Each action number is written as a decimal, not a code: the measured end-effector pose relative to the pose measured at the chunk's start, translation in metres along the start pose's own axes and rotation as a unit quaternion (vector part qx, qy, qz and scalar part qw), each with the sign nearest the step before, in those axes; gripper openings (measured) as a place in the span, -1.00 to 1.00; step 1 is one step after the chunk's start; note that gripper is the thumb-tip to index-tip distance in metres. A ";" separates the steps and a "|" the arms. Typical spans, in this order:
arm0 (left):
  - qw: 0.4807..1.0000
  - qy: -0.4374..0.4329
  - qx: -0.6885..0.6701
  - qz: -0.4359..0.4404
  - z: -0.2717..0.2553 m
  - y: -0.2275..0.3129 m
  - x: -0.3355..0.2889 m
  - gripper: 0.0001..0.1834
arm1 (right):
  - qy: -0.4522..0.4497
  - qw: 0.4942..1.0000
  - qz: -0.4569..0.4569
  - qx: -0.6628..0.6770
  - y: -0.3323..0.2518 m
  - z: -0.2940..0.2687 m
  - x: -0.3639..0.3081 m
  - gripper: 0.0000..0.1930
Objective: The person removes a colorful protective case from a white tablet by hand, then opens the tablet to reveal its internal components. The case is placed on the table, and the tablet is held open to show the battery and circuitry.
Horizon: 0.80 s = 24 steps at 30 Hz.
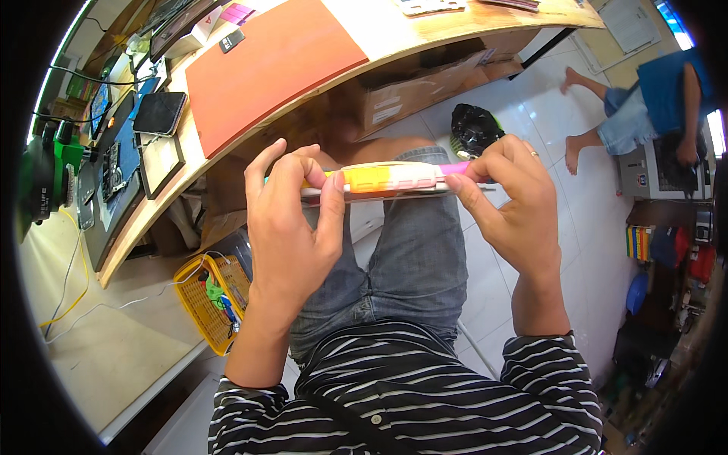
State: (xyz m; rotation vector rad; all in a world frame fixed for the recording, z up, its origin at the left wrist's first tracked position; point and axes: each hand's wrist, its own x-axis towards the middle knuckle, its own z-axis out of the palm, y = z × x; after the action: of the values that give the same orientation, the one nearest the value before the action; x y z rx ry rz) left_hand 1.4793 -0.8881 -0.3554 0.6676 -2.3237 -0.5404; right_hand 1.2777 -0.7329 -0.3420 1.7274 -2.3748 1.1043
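Observation:
A thin, flat plastic case (390,179), seen edge-on, is held up above my lap. Its edge runs from yellow through white to pink and purple, with raised ridges and a pale curved strip along the far side. My left hand (288,224) pinches its left end between thumb and fingers, the other fingers bent behind it. At the opposite end, the thumb and fingers of my right hand (519,201) grip the purple part. What the case contains, if anything, is hidden.
Ahead stands a curved wooden desk (425,38) with an orange sheet (269,68) and a dark phone (160,113). A yellow basket (193,296) is at lower left. Beyond my knees lie a black plastic bag (475,129) and cardboard boxes (417,95). Another person (637,106) is at far right.

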 end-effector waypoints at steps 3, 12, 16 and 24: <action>0.999 0.000 -0.028 -0.032 0.002 -0.009 0.000 -0.87 | -0.025 0.999 0.012 -0.033 -0.005 0.004 0.006 -0.78; 0.996 -0.007 -0.074 -0.047 0.017 -0.028 0.010 -0.85 | -0.043 0.996 0.056 -0.060 -0.004 0.008 0.021 -0.76; 0.996 -0.012 -0.077 -0.048 0.016 -0.031 0.013 -0.86 | -0.057 0.994 0.080 -0.037 -0.015 0.008 0.028 -0.79; 0.996 -0.012 -0.091 -0.022 0.019 -0.044 0.006 -0.73 | -0.083 0.993 -0.079 0.008 -0.042 0.040 0.049 -0.87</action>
State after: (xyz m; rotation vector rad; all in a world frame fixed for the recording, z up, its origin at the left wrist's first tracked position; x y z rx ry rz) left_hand 1.4766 -0.9230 -0.3892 0.6301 -2.2527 -0.7750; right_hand 1.3089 -0.8011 -0.3310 2.0472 -2.2702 0.9975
